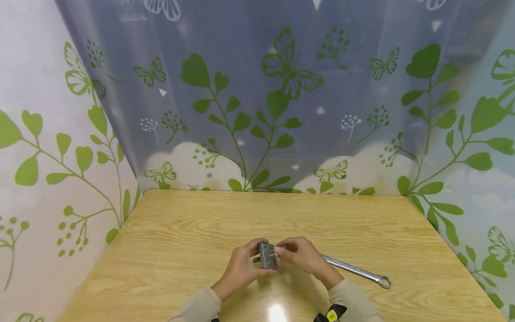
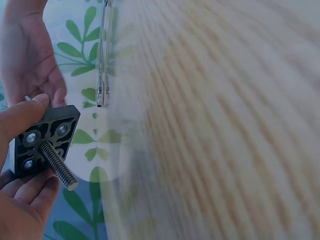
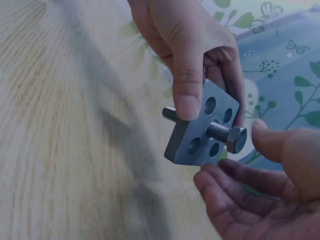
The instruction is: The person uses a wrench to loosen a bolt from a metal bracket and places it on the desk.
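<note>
My left hand grips a square grey metal plate by its edges, thumb on one side and fingers on the opposite one. The plate has several round holes, and a hex bolt runs through its middle. The bolt's threaded end sticks out of the back face, where ribs and small round studs show in the left wrist view. Beside the bolt head is my right hand, thumb and fingers spread around it with a gap in the right wrist view. Some thread shows between head and plate.
A combination wrench lies on the wooden table, right of my right hand, its ring end toward the front right. Patterned curtains with green leaves and butterflies stand around the table's back and sides.
</note>
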Action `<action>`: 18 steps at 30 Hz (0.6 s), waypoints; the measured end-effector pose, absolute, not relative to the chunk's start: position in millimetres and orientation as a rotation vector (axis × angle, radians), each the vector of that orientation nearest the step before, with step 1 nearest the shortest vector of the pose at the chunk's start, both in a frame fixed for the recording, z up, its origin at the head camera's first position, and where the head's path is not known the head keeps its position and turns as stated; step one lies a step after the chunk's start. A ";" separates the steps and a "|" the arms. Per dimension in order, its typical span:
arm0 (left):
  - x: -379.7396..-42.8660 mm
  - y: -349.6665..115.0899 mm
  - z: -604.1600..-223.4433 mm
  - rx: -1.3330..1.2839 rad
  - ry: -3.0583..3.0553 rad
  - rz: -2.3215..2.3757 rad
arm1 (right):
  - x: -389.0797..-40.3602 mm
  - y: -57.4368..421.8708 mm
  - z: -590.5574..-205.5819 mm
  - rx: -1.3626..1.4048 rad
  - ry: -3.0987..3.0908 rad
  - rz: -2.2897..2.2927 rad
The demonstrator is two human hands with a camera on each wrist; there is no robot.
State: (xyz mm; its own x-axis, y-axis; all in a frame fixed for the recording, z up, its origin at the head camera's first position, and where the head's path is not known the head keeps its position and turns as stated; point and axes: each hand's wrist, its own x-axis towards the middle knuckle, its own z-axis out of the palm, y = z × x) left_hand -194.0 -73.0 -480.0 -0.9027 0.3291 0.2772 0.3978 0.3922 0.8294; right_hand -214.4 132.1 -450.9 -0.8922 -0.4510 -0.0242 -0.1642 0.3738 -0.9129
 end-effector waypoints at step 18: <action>-195.3 -73.1 -480.9 -0.686 -2.548 -1.582 | -214.8 130.3 -449.3 -0.648 2.360 -1.534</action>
